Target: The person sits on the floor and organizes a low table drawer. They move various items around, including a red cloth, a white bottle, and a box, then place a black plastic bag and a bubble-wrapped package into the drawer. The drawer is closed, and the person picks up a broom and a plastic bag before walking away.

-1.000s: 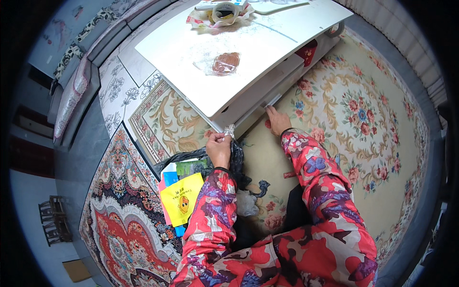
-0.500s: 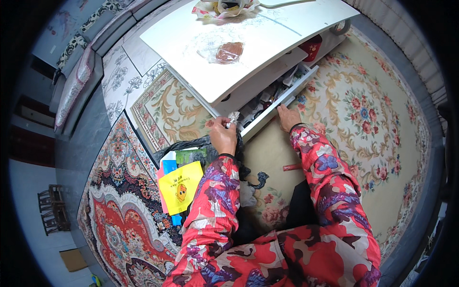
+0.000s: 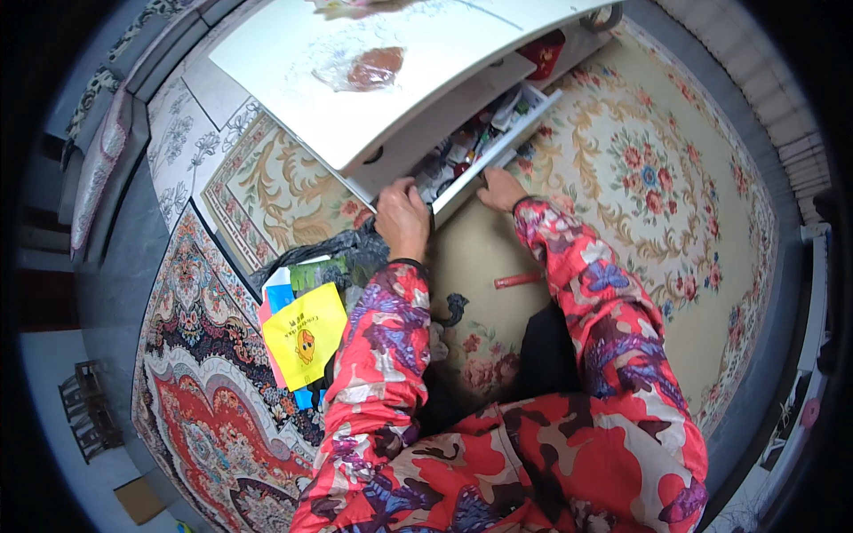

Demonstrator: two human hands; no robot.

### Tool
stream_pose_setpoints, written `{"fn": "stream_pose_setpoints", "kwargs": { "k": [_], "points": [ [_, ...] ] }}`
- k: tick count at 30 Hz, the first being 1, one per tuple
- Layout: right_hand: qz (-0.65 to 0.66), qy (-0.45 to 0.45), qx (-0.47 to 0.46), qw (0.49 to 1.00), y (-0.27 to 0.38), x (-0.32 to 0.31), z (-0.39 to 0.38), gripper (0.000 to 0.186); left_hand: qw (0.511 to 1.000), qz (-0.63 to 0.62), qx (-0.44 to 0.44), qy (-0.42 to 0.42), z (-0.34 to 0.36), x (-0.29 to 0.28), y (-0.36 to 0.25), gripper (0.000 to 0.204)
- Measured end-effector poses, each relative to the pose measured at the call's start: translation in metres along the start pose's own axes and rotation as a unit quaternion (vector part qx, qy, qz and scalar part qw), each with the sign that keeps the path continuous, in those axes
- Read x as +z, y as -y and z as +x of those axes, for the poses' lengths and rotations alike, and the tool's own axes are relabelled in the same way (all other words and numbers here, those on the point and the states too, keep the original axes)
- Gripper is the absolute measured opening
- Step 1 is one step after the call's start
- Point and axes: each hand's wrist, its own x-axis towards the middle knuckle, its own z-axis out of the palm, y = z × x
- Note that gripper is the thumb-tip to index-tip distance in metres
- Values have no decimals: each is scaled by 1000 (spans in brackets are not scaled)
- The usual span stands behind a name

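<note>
- White flat-fronted drawer (image 3: 503,147): pulled out from under the white glossy-topped table (image 3: 302,111), loaded with mixed small items (image 3: 471,149).
- Right hand (image 3: 503,190): at the outer face of the drawer front, around mid-length. Fingers bent, tips against or just beside the panel; from where I stand, can't tell if they grip.
- Left hand (image 3: 404,218): at the drawer's near end, by the table corner. Fingers bent, drawer to the right of them; can't tell what, if anything, they hold.
- Crumpled black plastic bag (image 3: 355,249): just left of left wrist, flat yellow packet with a cartoon print (image 3: 306,338) below it.
- Slim red stick-like piece (image 3: 518,281): on the beige floral carpet (image 3: 586,151), near right sleeve.
- Brown slab in clear plastic (image 3: 377,68): on the tabletop, well apart from both hands.
</note>
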Motion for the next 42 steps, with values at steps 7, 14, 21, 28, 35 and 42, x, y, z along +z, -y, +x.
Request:
{"fn": "stream_pose_setpoints", "kwargs": {
  "k": [7,14,21,28,35,42],
  "points": [
    [147,89,-56,984,17,13,40,82,993,-67,-63,74,23,-72,-12,16],
    [236,152,-68,957,-16,-1,22,70,988,-104,-95,68,37,-72,-6,18],
    [-44,154,317,935,-76,42,-49,37,976,-184,-96,62,36,-45,-27,16],
    [-170,204,410,873,-28,116,-150,34,977,-198,-83,4,40,-55,-48,14],
    [306,159,588,732,-54,136,-154,51,946,-291,-52,-132,65,-175,26,14],
    [313,-143,656,672,-22,118,-130,32,966,27,-205,-153,-54,-341,165,22]
  ]
}}
